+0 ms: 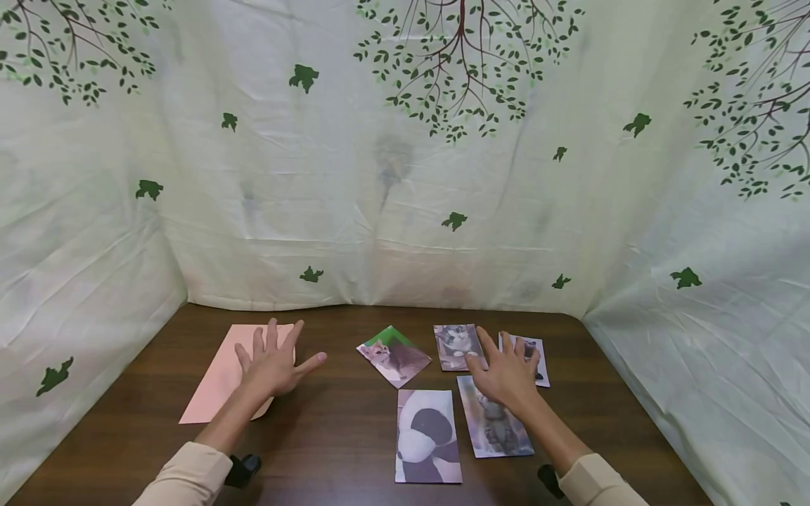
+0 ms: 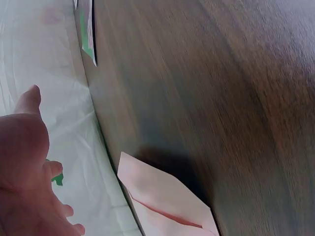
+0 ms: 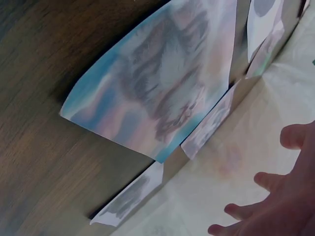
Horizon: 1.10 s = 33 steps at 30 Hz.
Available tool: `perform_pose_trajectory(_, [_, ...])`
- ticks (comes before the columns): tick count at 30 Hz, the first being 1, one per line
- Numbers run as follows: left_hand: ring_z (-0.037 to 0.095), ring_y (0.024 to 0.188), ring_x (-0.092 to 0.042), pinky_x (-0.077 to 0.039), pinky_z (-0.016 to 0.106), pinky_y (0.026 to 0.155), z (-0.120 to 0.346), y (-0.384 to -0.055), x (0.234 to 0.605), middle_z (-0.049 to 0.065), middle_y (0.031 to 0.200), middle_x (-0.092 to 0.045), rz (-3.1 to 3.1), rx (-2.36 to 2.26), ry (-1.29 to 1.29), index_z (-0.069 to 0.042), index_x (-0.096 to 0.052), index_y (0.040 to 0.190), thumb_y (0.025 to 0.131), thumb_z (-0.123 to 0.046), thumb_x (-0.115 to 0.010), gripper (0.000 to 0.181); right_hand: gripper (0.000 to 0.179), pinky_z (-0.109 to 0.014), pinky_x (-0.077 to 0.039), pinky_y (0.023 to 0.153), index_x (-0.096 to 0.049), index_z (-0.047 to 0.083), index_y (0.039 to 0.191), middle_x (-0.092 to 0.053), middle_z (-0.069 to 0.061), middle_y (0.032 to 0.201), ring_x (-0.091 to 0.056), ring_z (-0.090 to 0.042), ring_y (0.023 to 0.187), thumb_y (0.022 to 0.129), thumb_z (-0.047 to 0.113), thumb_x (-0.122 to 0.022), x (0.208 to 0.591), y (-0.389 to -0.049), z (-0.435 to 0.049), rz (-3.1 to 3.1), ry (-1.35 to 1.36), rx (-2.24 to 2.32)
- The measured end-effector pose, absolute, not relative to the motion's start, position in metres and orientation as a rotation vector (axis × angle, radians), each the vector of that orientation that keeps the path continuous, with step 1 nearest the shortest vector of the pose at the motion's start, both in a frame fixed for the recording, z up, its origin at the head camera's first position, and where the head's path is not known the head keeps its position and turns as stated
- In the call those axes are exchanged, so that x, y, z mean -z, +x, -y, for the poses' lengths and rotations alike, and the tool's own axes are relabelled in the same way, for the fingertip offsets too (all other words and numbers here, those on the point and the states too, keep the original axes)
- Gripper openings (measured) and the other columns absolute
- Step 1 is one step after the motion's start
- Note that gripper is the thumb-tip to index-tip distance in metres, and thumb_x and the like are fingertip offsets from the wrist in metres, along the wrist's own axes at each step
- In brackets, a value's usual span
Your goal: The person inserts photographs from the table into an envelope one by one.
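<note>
My left hand (image 1: 272, 369) is spread, fingers apart, over a pink paper envelope (image 1: 211, 393) at the table's left. The left wrist view shows the envelope's open-looking flap (image 2: 162, 184), with the hand raised clear of it. My right hand (image 1: 506, 379), also spread and holding nothing, hovers among several printed pictures. Under its wrist lies a large kitten picture (image 1: 496, 429). Beyond the fingers are a smaller grey-and-white kitten picture (image 1: 455, 341) and a white-edged picture (image 1: 542, 372), partly hidden by the hand.
A cat picture with a green corner (image 1: 395, 351) lies turned askew mid-table. Nearer me is a grey-and-white animal picture (image 1: 429, 436). The brown table (image 1: 329, 436) is bordered by a white leaf-print curtain (image 1: 380, 232) behind and at both sides.
</note>
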<state>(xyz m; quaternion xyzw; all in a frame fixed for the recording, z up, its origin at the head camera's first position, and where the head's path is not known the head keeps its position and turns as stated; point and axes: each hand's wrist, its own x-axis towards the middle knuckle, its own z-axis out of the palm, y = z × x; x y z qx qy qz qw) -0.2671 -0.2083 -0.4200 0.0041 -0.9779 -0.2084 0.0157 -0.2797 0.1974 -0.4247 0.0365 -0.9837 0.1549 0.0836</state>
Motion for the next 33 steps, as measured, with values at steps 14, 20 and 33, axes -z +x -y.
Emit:
perform_pose_trajectory(14, [0.067,0.144,0.009,0.013,0.081,0.105,0.237,-0.269,0.421,0.042,0.160,0.011,3.046,0.725,0.054,-0.007,-0.010,0.162,0.093,-0.069,-0.051,0.101,0.066,-0.080,-0.010,0.109,-0.037,0.028,0.158,-0.037,-0.028,0.157,-0.025,-0.057,0.146,0.098,0.051,-0.053,0.426,-0.281,-0.191,2.896,0.114,-0.502])
perform_pose_trajectory(20, [0.066,0.144,0.014,0.012,0.083,0.103,0.248,-0.269,0.421,0.044,0.157,0.013,3.043,0.739,0.073,-0.007,-0.009,0.162,0.094,-0.068,-0.052,0.101,0.066,-0.078,-0.017,0.108,-0.039,0.027,0.157,-0.042,-0.027,0.152,-0.034,-0.055,0.142,0.098,0.049,-0.055,0.426,-0.281,-0.186,2.874,0.120,-0.542])
perform_pose_trajectory(33, [0.065,0.141,0.006,0.001,0.083,0.100,0.276,-0.269,0.432,0.042,0.156,0.011,3.019,0.812,0.187,-0.008,-0.009,0.162,0.095,-0.069,-0.048,0.098,0.064,-0.070,-0.029,0.102,-0.047,0.021,0.153,-0.055,-0.022,0.144,-0.050,-0.046,0.134,0.093,0.039,-0.062,0.427,-0.278,-0.164,2.790,0.262,-0.730])
